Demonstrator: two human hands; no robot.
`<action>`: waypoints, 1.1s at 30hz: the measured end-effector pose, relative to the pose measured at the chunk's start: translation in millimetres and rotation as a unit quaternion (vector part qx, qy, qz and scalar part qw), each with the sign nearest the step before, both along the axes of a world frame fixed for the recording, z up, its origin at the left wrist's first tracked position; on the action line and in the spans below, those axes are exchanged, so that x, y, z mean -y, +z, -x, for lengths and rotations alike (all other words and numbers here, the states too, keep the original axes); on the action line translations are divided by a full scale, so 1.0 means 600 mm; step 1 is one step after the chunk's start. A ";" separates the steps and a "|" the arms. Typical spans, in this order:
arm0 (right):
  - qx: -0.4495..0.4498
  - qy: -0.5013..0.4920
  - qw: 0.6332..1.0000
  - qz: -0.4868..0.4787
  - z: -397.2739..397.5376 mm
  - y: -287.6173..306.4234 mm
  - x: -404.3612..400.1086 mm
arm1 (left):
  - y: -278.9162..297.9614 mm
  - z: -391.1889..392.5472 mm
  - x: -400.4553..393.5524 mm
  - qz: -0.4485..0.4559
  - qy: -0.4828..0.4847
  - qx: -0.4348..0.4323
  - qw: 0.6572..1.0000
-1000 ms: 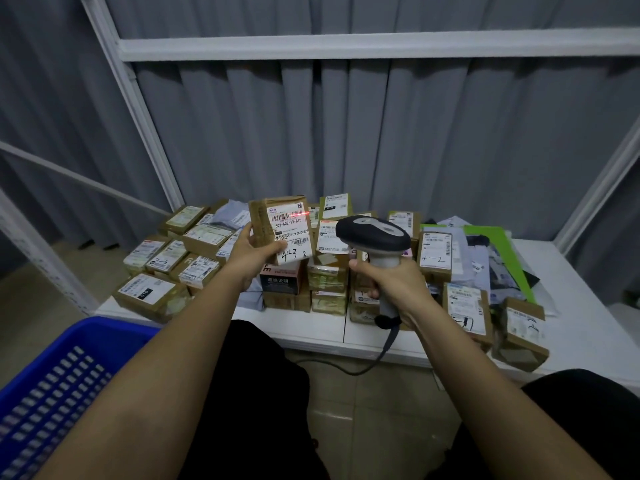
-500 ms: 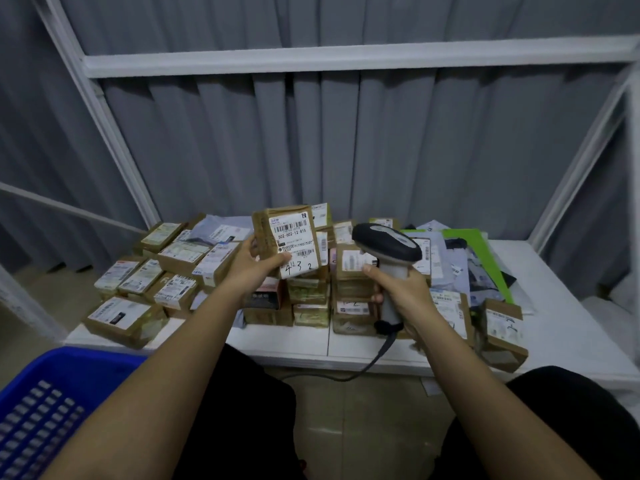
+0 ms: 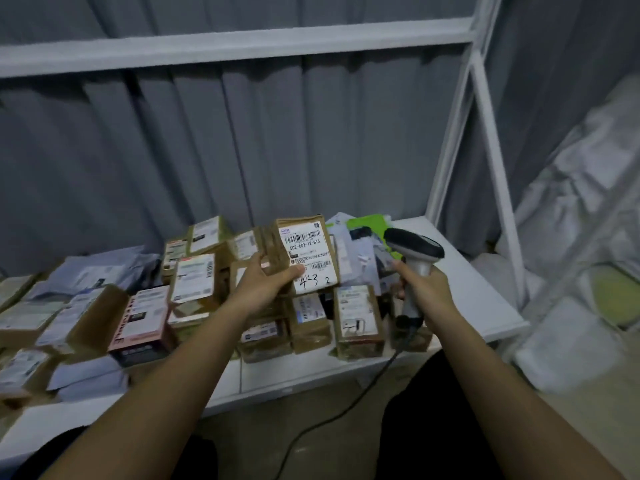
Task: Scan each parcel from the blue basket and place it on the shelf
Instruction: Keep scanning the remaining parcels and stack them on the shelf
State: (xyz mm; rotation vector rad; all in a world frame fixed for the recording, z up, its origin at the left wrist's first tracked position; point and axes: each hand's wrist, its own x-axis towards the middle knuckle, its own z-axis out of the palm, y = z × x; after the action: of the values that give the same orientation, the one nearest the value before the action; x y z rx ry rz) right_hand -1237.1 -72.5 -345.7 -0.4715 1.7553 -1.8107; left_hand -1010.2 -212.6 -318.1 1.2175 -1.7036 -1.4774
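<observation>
My left hand (image 3: 263, 289) grips a small brown cardboard parcel (image 3: 306, 247) by its lower left corner, thumb on its white barcode label, which faces me with handwriting at the bottom. The parcel is held upright above the packed parcels on the white shelf (image 3: 485, 306). My right hand (image 3: 424, 289) holds the grey handheld scanner (image 3: 415, 251) by its handle, to the right of the parcel; its head points left and away. The scanner's black cable (image 3: 346, 410) hangs to the floor. The blue basket is out of view.
Many labelled cardboard parcels (image 3: 358, 320) and grey mailer bags (image 3: 97, 271) crowd the shelf from the left to the middle. A green packet (image 3: 367, 225) lies at the back. White frame posts (image 3: 491, 161) stand at the right, with pale bags (image 3: 588, 271) beyond. A grey curtain hangs behind.
My view has swung to the right and the blue basket has left the frame. The parcel in my left hand has moved right, over the middle stacks. The scanner's red line on the label is gone.
</observation>
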 end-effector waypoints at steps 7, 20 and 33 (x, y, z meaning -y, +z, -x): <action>0.007 -0.004 0.999 -0.040 0.123 -0.010 -0.021 | -0.051 0.167 -0.004 -0.061 -0.081 0.006 0.995; 0.131 -0.158 0.978 -0.039 0.245 -0.067 -0.116 | -0.142 0.492 -0.072 -0.082 -0.236 0.042 0.967; 0.138 -0.158 0.976 -0.058 0.289 -0.092 -0.119 | -0.272 0.600 -0.109 0.189 -0.317 0.309 0.876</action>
State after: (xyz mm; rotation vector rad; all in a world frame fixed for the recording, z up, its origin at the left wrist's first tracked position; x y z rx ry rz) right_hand -1410.2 -0.8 -400.9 0.1125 1.7991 -1.8626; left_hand -1370.0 -147.0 -481.4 1.0083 -2.8807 -1.0073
